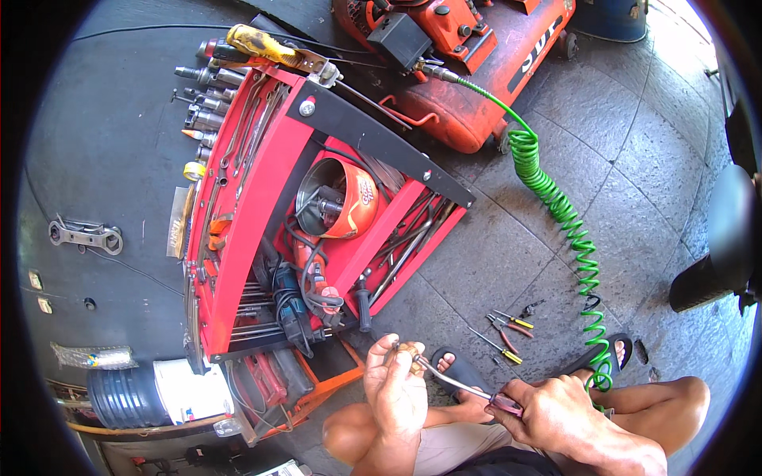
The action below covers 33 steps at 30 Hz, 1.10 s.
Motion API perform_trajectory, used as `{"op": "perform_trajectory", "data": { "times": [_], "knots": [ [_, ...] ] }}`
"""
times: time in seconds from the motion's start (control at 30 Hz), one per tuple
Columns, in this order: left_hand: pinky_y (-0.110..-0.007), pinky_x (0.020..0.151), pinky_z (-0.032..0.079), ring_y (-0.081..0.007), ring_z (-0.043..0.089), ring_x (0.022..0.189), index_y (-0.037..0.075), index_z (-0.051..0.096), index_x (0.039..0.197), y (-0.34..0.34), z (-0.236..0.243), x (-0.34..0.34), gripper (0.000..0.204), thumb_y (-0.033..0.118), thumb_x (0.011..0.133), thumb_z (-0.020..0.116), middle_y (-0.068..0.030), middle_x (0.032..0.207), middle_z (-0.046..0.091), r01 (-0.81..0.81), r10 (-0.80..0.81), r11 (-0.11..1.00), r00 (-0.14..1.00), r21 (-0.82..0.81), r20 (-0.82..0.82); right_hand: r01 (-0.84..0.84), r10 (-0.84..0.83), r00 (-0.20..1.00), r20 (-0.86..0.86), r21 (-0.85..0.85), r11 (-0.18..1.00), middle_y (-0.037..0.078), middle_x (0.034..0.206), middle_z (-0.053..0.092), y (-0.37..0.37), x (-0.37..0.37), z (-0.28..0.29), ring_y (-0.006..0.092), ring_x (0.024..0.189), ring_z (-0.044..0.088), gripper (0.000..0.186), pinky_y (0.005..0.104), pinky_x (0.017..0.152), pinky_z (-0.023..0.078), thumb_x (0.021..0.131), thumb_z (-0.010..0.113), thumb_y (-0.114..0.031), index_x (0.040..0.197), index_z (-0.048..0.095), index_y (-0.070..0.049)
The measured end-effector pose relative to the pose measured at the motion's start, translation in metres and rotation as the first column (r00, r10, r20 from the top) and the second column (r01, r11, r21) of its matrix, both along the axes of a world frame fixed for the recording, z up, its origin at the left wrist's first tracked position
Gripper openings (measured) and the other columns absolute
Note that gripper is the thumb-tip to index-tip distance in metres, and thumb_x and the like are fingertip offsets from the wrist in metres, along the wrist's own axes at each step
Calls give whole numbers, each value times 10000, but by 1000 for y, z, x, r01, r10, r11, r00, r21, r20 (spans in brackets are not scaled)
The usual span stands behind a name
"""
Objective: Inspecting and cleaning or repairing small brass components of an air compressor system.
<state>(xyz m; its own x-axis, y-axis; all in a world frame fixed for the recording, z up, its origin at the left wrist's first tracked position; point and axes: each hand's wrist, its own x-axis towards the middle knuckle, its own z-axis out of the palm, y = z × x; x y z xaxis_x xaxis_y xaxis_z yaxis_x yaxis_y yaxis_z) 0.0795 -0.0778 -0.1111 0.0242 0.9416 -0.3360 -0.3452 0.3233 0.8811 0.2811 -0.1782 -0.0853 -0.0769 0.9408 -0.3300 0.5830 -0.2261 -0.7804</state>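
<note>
My left hand [394, 389] is raised at bottom centre, fingers curled on a small brass-coloured part [410, 357]. My right hand [552, 412] grips a pinkish-handled air blow gun [506, 406], whose long metal tube [456, 383] reaches up-left to the brass part. Whether the tip touches it or sits inside, I cannot tell. A coiled green hose [548, 182] runs from the compressor down behind my right hand. Beyond my hands, screwdrivers and pliers [505, 334] lie on the grey tiled floor [476, 278], near my sandalled feet [452, 371].
A red tool cart [262, 190] holds wrenches, power tools and an orange bucket [341, 198]. An orange compressor [508, 71] stands behind it, a blue drum [611, 20] at top right. Black and white buckets [190, 389] sit lower left; a dark object [698, 282] intrudes at right.
</note>
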Motion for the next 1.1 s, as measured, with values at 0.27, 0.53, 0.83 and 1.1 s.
{"op": "perform_trajectory", "data": {
  "times": [0.27,0.53,0.83,1.1],
  "knots": [
    [-318,754,503,-189,613,866,40,522,1181,-1,6,7,276,17,910,572,-138,932,631,19,-18,1000,999,-15,47,2,-3,999,40,17,1000,102,475,563,-2,-2,1,326,438,602,259,462,443,478,847,672,-368,808,647,-113],
    [-329,710,522,-199,619,864,31,512,1191,-2,6,4,279,38,921,579,-130,922,629,22,-23,1000,999,22,22,15,-17,999,34,76,997,94,485,576,-3,-7,-5,320,432,600,239,454,442,479,834,683,-360,826,657,-122],
    [-344,688,571,-226,636,878,12,503,1190,-3,5,4,270,22,928,569,-151,936,636,35,-36,997,999,63,13,-2,0,998,57,42,999,102,486,577,-2,-5,-4,323,429,598,230,446,431,481,828,688,-353,823,661,-125],
    [-342,679,578,-214,648,882,17,503,1188,-3,5,7,260,32,935,564,-142,941,640,69,-71,997,996,31,47,25,-26,998,59,29,999,100,483,575,-6,-5,0,324,425,596,248,453,436,475,829,690,-370,813,653,-125]
  ]
}}
